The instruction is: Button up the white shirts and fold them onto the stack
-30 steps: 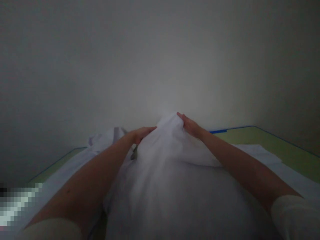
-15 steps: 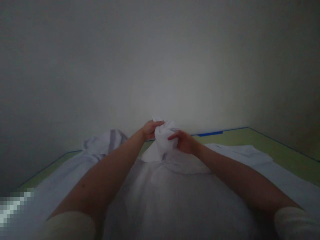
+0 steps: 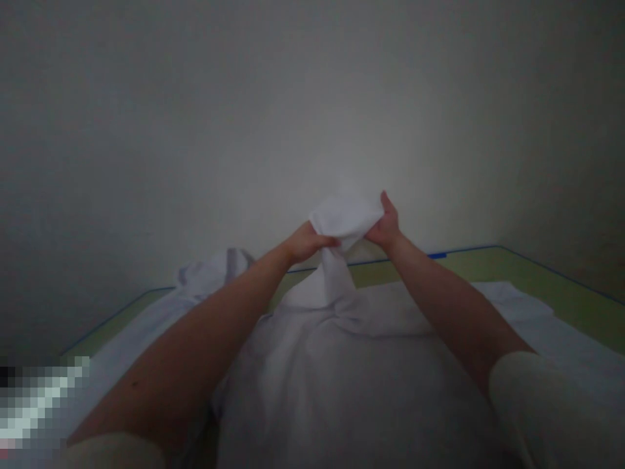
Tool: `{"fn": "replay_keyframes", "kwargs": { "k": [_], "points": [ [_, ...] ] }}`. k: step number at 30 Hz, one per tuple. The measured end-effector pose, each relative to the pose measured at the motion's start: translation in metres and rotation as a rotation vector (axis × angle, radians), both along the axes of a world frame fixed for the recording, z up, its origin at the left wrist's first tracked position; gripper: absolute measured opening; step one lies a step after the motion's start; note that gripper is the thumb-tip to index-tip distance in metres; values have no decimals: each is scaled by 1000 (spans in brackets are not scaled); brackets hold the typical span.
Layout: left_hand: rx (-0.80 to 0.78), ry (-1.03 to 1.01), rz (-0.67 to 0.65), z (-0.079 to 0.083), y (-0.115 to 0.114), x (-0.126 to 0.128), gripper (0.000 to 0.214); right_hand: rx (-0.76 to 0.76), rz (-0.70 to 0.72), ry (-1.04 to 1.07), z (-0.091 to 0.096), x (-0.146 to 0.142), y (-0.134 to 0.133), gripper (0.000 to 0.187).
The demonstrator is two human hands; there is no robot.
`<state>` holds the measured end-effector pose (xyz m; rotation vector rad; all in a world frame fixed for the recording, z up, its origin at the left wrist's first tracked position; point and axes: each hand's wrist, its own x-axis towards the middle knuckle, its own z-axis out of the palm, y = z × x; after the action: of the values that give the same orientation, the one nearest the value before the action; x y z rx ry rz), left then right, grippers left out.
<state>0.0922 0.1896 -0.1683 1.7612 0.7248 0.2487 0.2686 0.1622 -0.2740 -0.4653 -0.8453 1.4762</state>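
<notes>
Reference is the centre cloth [image 3: 356,378]: near part spread on the green table [image 3: 561,296], far end lifted off it. Left of the cloth: a white bundle [image 3: 202,270] with a grey band. At the left of the raised end: my left hand [image 3: 312,244], pinching it. At the right of that end: my right hand [image 3: 388,225], spread, thumb standing up clear, fingers partly hidden by the fold; can't tell how much it's holding. Right of the cloth: flat white fabric [image 3: 517,296] on the table.

Step in hand, my read: opening out the raised end between both hands. I'd say the next move calls for a firm left pinch and a surer right hold on the edge.

Vs half a second ago: end was bunched between the hands, now a wider fold; right has gone up and further right, left about the same
</notes>
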Motion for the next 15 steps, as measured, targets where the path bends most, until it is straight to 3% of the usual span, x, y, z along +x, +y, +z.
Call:
{"fn": "replay_keyframes", "kwargs": {
  "k": [3, 7, 11, 15],
  "points": [
    [45, 82, -34, -11, -1, -12, 78, -25, -151, 93, 12, 27, 13, 67],
    [52, 358, -146, -47, -11, -39, 91, -32, -208, 100, 36, 48, 22, 51],
    [145, 625, -163, -74, -12, -68, 62, 13, -244, 68, 61, 61, 24, 47],
    [257, 728, 18, -70, 14, -92, 45, 60, -248, 54, 76, 54, 10, 51]
  ]
}}
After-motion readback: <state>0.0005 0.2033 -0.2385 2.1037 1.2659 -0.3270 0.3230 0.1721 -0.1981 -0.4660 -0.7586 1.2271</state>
